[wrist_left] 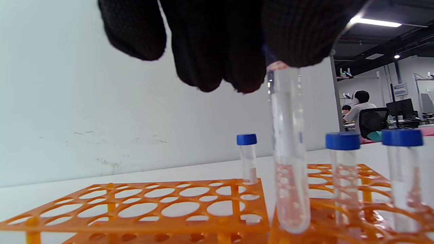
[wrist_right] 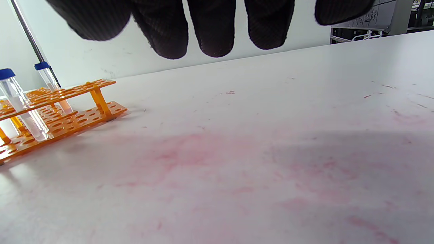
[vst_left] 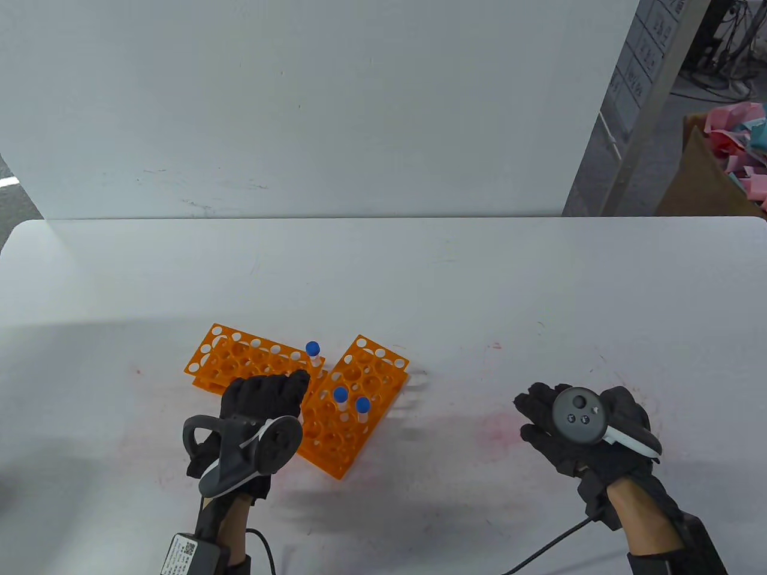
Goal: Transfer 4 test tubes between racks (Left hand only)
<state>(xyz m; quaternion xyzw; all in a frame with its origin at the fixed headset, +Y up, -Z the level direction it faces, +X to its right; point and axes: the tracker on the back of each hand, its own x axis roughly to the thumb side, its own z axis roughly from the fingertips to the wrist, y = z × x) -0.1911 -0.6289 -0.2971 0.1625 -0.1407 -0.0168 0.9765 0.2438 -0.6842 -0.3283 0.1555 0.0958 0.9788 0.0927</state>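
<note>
Left hand (vst_left: pixel 263 398) pinches test tube (wrist_left: pixel 288 149) by cap, long axis upright, tip hanging at seam between left rack (vst_left: pixel 239 359) and right rack (vst_left: pixel 347 407), near tabletop's front edge. Right hand (vst_left: pixel 578 428) relaxed, fingers spread, well apart.

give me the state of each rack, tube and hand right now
left hand: grips a tube by its top
held tube: upright, lifted, tip at the right rack's edge
left rack: flat on the table, one tube in its far right corner
corner tube: capped, upright
right rack: flat, two capped tubes standing in it
right hand: holds nothing, fingers spread above the table
</note>
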